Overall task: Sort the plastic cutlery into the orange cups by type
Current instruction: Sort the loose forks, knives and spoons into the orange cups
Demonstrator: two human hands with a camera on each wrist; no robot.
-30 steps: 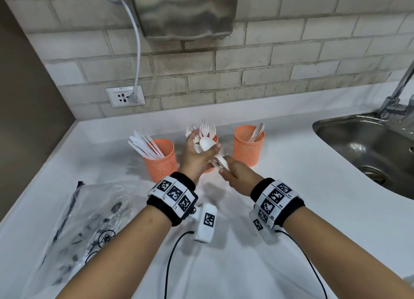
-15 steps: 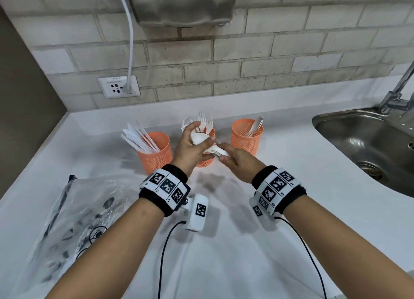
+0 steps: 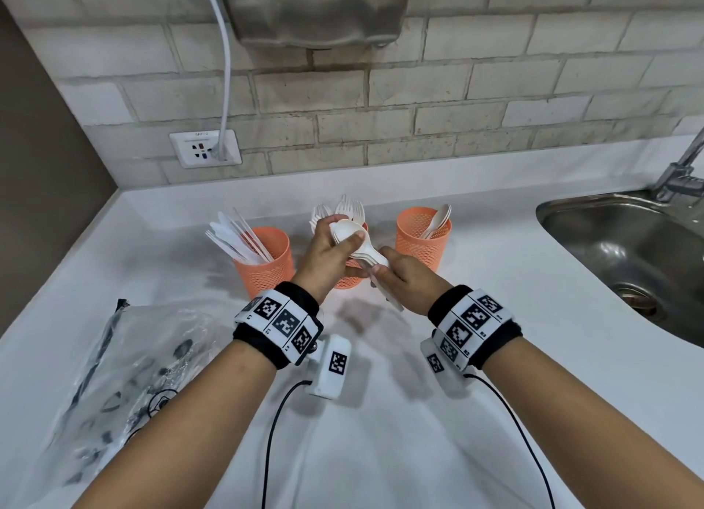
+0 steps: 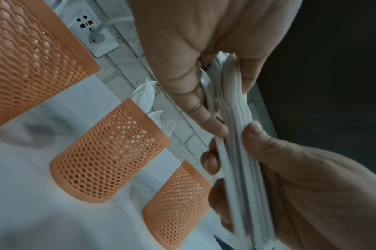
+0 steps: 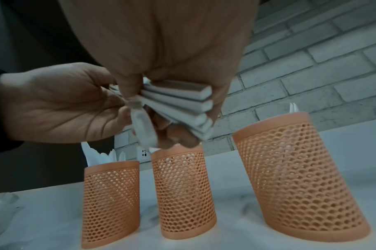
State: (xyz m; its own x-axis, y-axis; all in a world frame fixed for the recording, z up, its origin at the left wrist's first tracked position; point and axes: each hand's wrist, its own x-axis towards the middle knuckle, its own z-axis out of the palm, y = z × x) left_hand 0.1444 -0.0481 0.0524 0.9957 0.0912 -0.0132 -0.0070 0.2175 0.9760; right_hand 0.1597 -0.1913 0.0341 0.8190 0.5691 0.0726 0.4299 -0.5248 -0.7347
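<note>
We hold a nested stack of spoons [image 3: 356,242] above the middle cup [image 3: 348,278]: left hand [image 3: 327,257] pinches the bowls, right hand [image 3: 404,280] grips the handles. Knives and forks appear sorted. Next, we likely carry the stack to the right cup [image 3: 421,242], handles down.

both hands [image 3: 327,255] [image 3: 400,280] raised together, fingers [image 4: 204,108] seemingly curled.
</note>
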